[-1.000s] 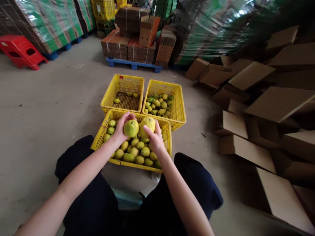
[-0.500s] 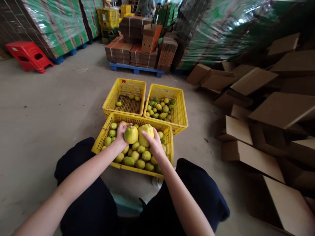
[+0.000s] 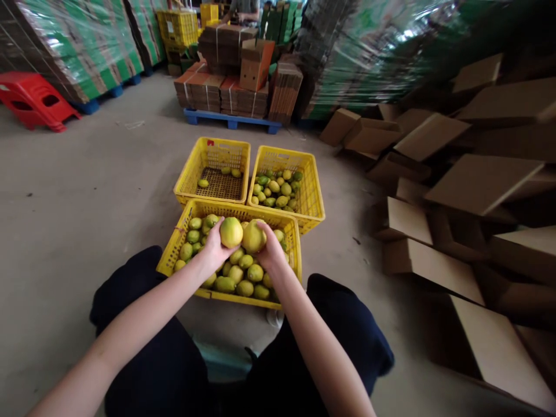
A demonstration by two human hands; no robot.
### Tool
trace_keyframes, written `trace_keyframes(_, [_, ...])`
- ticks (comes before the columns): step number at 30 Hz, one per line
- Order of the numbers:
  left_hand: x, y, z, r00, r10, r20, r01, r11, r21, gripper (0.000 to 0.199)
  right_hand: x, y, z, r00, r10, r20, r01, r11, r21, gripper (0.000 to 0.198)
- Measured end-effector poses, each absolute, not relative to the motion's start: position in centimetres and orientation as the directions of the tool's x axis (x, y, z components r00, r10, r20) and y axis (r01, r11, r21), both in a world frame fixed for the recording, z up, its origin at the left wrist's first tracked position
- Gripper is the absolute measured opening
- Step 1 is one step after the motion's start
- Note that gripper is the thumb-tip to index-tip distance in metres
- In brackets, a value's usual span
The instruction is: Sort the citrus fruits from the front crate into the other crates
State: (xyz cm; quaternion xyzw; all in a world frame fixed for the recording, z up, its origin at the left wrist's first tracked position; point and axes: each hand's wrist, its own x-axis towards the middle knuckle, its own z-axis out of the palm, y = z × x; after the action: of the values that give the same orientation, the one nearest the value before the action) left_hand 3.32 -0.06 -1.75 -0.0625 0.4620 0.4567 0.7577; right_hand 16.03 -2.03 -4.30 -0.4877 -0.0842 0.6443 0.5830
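On a grey concrete floor [image 3: 130, 197], faces flat brown cardboard bundles [image 3: 200, 90] at twelve o'clock. Grips a round yellow-green fruit [image 3: 231, 233] in the left hand [image 3: 215, 247] and a round dull-yellow fruit [image 3: 254, 236] in the right hand [image 3: 271, 250], side by side above a yellow slatted plastic crate [image 3: 170, 250] of similar fruit. Beyond, shows matching crates at eleven o'clock [image 3: 186, 180] and one o'clock.
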Motion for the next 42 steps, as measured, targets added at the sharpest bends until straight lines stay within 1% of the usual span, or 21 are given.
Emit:
trace_keyframes(2, [3.1,0.5,-1.2,0.172,0.649,-0.741,-0.773,0.555,0.307,0.024,16.6,-1.7,-3.1,0.12,0.794,-0.596,-0.706,-0.353,-0.613,0.018])
trace_keyframes(5, [2.7,0.9,-0.1,0.205,0.699,-0.685,-0.79,0.532,0.305,0.031,17.4,-1.9,-1.5,0.084,0.803,-0.59,-0.771,-0.323,-0.549,0.02])
trace_keyframes(8, [2.3,0.9,0.9,0.189,0.723,-0.665,-0.77,0.529,0.357,0.026,17.3,-2.6,-0.9,0.031,0.848,-0.528,-0.782,-0.309,-0.542,0.022])
trace_keyframes(11, [2.2,0.7,1.6,0.187,0.731,-0.656,-0.75,0.538,0.386,0.022,16.9,-3.2,-0.6,-0.02,0.869,-0.495,-0.78,-0.323,-0.535,0.02])
trace_keyframes(13, [2.1,0.6,1.7,0.204,0.729,-0.654,-0.741,0.551,0.383,0.022,16.6,-3.4,-0.3,-0.063,0.867,-0.495,-0.789,-0.347,-0.507,0.021])
trace_keyframes(16, [2.1,0.6,1.7,0.237,0.716,-0.657,-0.746,0.567,0.349,0.033,16.6,-3.2,0.2,-0.113,0.831,-0.545,-0.805,-0.398,-0.441,0.025])
trace_keyframes(19, [2.0,0.8,1.5,0.274,0.661,-0.699,-0.737,0.611,0.289,0.047,16.9,-2.9,0.3,-0.063,0.769,-0.636,-0.818,-0.405,-0.408,0.026])
trace_keyframes(22, [2.0,0.9,1.3,0.305,0.597,-0.742,-0.71,0.662,0.241,0.054,17.2,-2.8,0.1,-0.038,0.732,-0.68,-0.828,-0.404,-0.389,0.026])
trace_keyframes(24, [2.0,0.9,1.1,0.316,0.597,-0.738,-0.675,0.688,0.268,0.056,17.3,-2.9,-0.1,-0.059,0.747,-0.662,-0.806,-0.426,-0.41,0.027])
trace_keyframes(25, [2.1,0.9,1.0,0.315,0.612,-0.725,-0.643,0.7,0.311,0.057,17.2,-2.9,-0.2,-0.058,0.768,-0.637,-0.786,-0.429,-0.445,0.027])
trace_keyframes(27, [2.1,0.8,0.9,0.282,0.679,-0.678,-0.56,0.691,0.458,0.054,16.9,-3.0,-0.3,0.008,0.842,-0.539,-0.744,-0.355,-0.566,0.025])
trace_keyframes(29, [1.9,0.6,0.9,0.222,0.79,-0.571,-0.472,0.6,0.646,0.038,16.7,-3.2,-0.4,0.136,0.916,-0.378,-0.686,-0.188,-0.703,0.032])
trace_keyframes(30, [1.8,0.5,1.0,0.193,0.851,-0.488,-0.431,0.521,0.737,0.03,16.6,-3.3,-0.4,0.197,0.937,-0.289,-0.635,-0.102,-0.766,0.038])
trace_keyframes(31, [1.6,0.4,1.0,0.167,0.908,-0.384,-0.387,0.419,0.822,0.029,16.5,-3.4,-0.5,0.251,0.947,-0.199,-0.562,-0.025,-0.827,0.044])
trace_keyframes(33, [1.1,0.3,1.0,0.129,0.981,-0.145,-0.274,0.176,0.946,0.046,16.7,-3.7,-0.5,0.336,0.942,-0.017,-0.33,0.101,-0.938,0.056])
trace_keyframes(34, [0.9,0.3,1.0,0.124,0.992,-0.031,-0.21,0.057,0.976,0.053,16.9,-3.8,-0.5,0.367,0.926,0.086,-0.181,0.162,-0.97,0.061])
trace_keyframes(35, [0.7,0.3,1.0,0.128,0.99,0.067,-0.148,-0.048,0.988,0.058,17.1,-3.9,-0.5,0.382,0.904,0.193,-0.028,0.22,-0.975,0.064])
trace_keyframes(37, [0.5,0.4,0.9,0.158,0.966,0.205,-0.058,-0.198,0.978,0.06,17.5,-4.0,-0.5,0.349,0.856,0.381,0.221,0.319,-0.921,0.064])
trace_keyframes(39, [0.4,0.5,0.8,0.18,0.943,0.281,-0.015,-0.283,0.959,0.059,17.9,-4.0,-0.4,0.277,0.828,0.488,0.355,0.384,-0.852,0.058])
trace_keyframes(41, [0.4,0.4,0.9,0.164,0.938,0.306,-0.005,-0.309,0.951,0.06,18.1,-4.1,-0.2,0.236,0.822,0.519,0.405,0.402,-0.821,0.053])
trace_keyframes(42, [0.4,0.4,1.0,0.149,0.945,0.292,-0.023,-0.292,0.956,0.061,18.1,-4.1,0.0,0.236,0.827,0.511,0.407,0.393,-0.825,0.053])
